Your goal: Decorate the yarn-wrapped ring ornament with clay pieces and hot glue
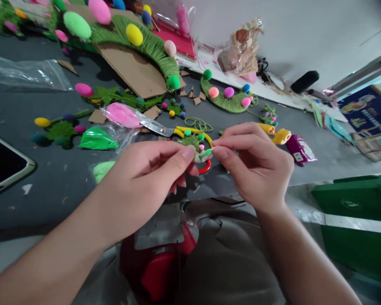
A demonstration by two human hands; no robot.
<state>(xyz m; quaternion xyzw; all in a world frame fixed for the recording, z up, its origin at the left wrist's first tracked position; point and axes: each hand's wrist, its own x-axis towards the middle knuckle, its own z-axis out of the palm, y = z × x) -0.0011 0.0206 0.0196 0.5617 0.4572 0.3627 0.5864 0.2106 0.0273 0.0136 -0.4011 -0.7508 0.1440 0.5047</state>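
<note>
My left hand (152,173) and my right hand (255,165) meet over the table's front edge, fingertips pinched. Between them they hold a small soft-looking green and whitish piece (205,156); its exact kind is unclear. Just behind it lies a small green yarn-wrapped shape (190,142) with tiny green and pink balls. Scissors (158,127) lie beneath and around that shape, their yellow and red handles partly covered by my fingers. Left of them are a bag of pink clay-like material (123,115) and a bright green packet (98,138).
A large green yarn-wrapped arc (114,31) with coloured balls lies at the back left, over cardboard (133,70). A smaller curved one (225,99) sits behind my hands. A phone-like device (6,165) lies left, a yellow tool (281,136) right. Green bins (355,199) stand lower right.
</note>
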